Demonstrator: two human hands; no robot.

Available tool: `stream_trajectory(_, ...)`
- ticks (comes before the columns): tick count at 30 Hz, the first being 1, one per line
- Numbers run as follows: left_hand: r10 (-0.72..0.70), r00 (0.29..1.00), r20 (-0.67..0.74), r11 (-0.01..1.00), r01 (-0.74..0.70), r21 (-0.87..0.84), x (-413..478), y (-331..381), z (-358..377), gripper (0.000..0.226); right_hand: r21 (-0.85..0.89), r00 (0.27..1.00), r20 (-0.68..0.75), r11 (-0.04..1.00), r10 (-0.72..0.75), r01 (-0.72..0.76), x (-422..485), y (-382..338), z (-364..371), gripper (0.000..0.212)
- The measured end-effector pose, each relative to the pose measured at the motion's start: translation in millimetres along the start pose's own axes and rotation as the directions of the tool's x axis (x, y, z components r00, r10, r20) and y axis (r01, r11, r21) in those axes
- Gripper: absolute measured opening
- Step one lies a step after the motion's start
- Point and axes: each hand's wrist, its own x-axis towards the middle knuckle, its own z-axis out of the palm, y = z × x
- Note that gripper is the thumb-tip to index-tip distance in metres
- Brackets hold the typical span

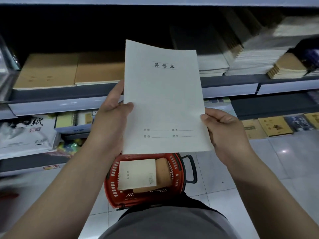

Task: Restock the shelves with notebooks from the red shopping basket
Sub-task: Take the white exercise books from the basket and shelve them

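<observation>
Two hands, the left hand [110, 116] and right hand [224, 131], one pale notebook [164, 100], one red shopping basket [176, 171] with at least two notebooks [138, 173] inside, and two brown stacks [72, 69] on the shelf [57, 104].

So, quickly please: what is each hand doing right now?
Left hand: closed, holding the white notebook by its left edge.
Right hand: closed, holding the same notebook's right edge.

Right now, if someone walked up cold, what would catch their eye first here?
The pale notebook held up in the centre, the left hand pinching its left edge and the right hand its lower right edge. Below it on the floor sits the red shopping basket with more notebooks inside. Behind, on the shelf, lie the brown notebook stacks at left.
</observation>
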Motion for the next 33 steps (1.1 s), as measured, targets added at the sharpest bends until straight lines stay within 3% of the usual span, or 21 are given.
stream_trajectory(21, -0.07, 0.994, -0.086, 0.993, 0.062, -0.097, 84, -14, 99, 0.057, -0.066, 0.996, -0.081, 0.998, -0.022, 0.017, 125, -33, -43, 0.027)
stream_trajectory(27, 0.009, 0.997, -0.076, 0.989, 0.002, 0.148, 91, -31, 128, 0.058, -0.03, 0.993, -0.121, 1.0, -0.006, 0.002, 160, -26, -54, 0.024)
stream_trajectory(33, 0.036, 0.999, -0.034, 0.919, -0.019, 0.394, 90, -39, 142, 0.068, 0.022, 0.985, -0.174, 1.0, 0.022, -0.018, 192, -23, -57, 0.01)
